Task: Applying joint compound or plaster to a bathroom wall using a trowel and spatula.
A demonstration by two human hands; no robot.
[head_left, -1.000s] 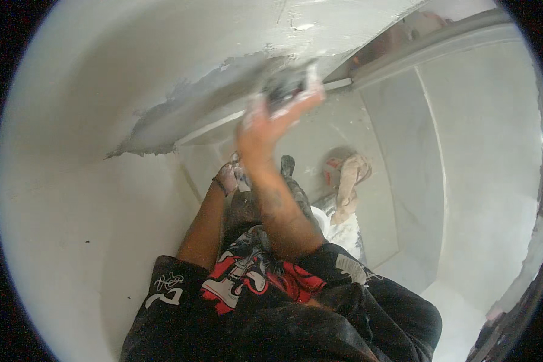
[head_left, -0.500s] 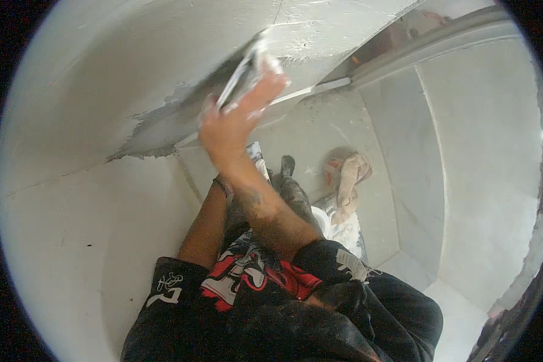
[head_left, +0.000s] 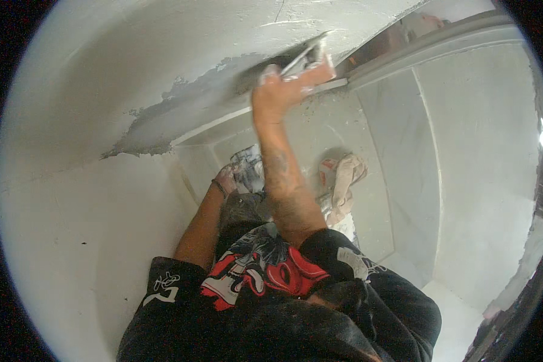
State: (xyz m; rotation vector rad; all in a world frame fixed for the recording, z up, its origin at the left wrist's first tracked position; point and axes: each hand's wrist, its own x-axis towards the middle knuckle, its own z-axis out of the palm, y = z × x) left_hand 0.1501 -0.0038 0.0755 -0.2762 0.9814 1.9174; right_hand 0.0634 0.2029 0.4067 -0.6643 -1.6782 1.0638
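My right hand (head_left: 283, 90) is raised, its fingers wrapped round a plastering trowel (head_left: 308, 58) whose blade lies along the pale wall (head_left: 163, 54). White paste smears the fingers and the tool. Behind the blade, a darker grey band of plaster (head_left: 187, 96) with a ragged edge runs down to the left. Lower down, my left hand (head_left: 225, 180) grips a plaster-smeared board (head_left: 247, 169), partly hidden by my right forearm. The fingers of that hand are mostly out of sight behind the board.
On the floor (head_left: 301, 130) ahead lie a beige cloth (head_left: 349, 175) and a reddish-and-white item (head_left: 327, 171) beside it. A smooth grey wall (head_left: 482, 127) closes the right side. A long ledge (head_left: 440, 45) crosses the upper right.
My right hand has swept the trowel right along the wall, uncovering more of the grey band. My left hand and its board, hidden before behind the right arm, now show.
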